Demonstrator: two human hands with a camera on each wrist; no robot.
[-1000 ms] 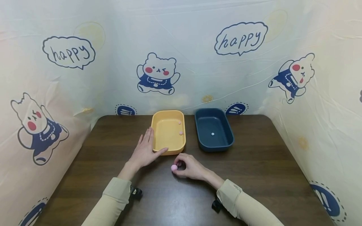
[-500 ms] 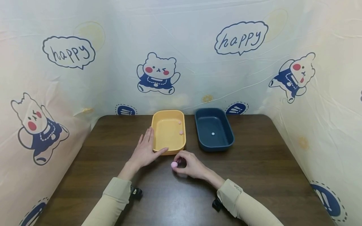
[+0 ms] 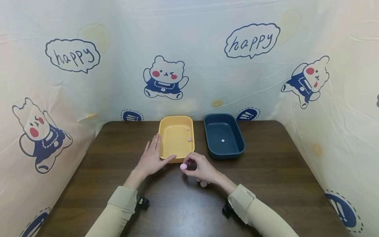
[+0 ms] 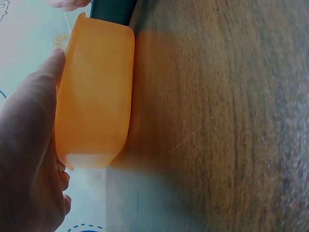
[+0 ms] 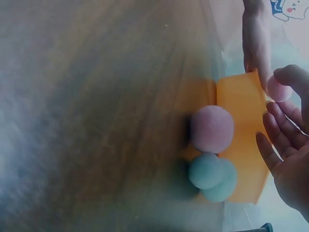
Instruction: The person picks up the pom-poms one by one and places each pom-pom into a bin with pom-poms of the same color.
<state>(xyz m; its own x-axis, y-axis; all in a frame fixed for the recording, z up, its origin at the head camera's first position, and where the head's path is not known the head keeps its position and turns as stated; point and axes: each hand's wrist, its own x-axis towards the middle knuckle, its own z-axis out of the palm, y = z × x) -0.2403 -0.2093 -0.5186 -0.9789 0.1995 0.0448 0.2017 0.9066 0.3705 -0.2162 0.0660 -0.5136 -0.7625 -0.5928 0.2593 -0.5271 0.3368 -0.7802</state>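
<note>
My right hand pinches a pink ball between thumb and index finger, just in front of the yellow bin. The other fingers of that hand are spread in the right wrist view. With fingers extended, my left hand rests along the bin's left side, its thumb on the front rim. Two small pink balls lie inside this bin, near its right wall. Partly hidden below my right wrist, another pink ball and two green balls sit on the table.
A dark blue bin stands to the right of the yellow one, with a small white ball inside. The brown wooden table ends at a printed curtain behind and at both sides.
My right hand has risen a little and moved toward the yellow bin with the pink ball. Balls on the table now show beneath it. My left hand stays put.
</note>
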